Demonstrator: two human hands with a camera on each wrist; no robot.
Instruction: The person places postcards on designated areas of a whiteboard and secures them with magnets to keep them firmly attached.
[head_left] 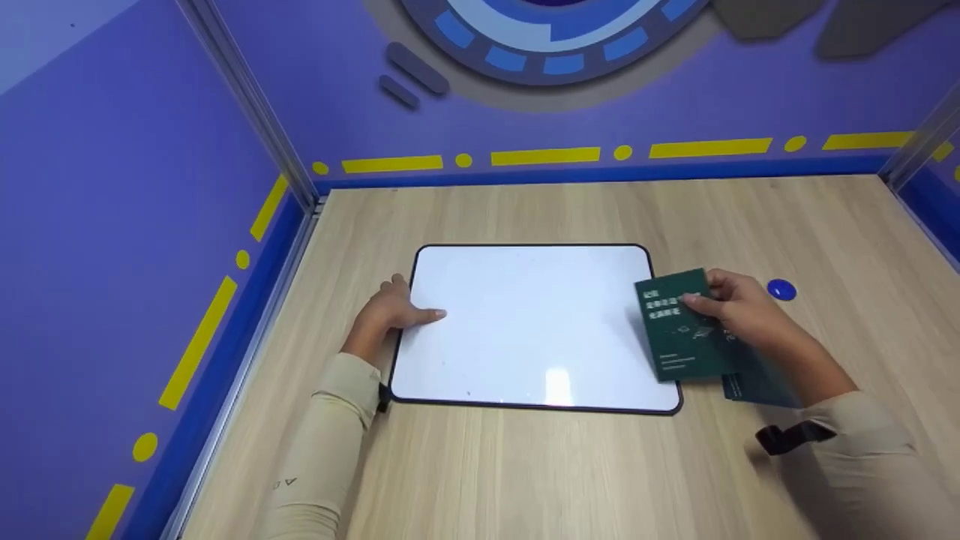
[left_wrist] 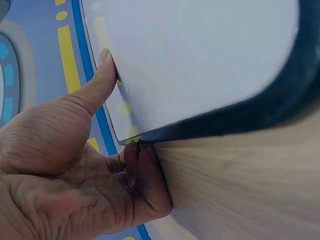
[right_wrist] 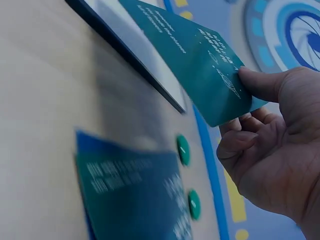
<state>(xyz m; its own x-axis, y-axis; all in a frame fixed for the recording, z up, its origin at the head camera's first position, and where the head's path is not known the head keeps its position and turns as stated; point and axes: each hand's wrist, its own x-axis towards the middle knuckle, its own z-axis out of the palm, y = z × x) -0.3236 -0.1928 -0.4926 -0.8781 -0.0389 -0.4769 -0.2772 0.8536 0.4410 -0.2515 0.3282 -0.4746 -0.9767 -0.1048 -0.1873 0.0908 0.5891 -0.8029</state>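
Note:
A whiteboard (head_left: 525, 322) with a thin black frame lies flat on the wooden table. At its left edge, my left hand (head_left: 394, 309) grips it, thumb on the white face and the other fingers curled at the side edge (left_wrist: 82, 165). My right hand (head_left: 739, 304) pinches a dark green printed card (head_left: 675, 330) between thumb and fingers. That card is raised over the board's right edge, tilted in the right wrist view (right_wrist: 200, 60). Beneath the right hand, another green card (right_wrist: 130, 195) lies on the table, partly hidden in the head view.
A glossy blue disc (head_left: 781, 289) sits right of the right hand. Two such discs, greenish in the right wrist view, lie beside the lower card, one of them nearer the board (right_wrist: 183, 150). Purple-blue panels (head_left: 555, 135) wall the table at the back and sides.

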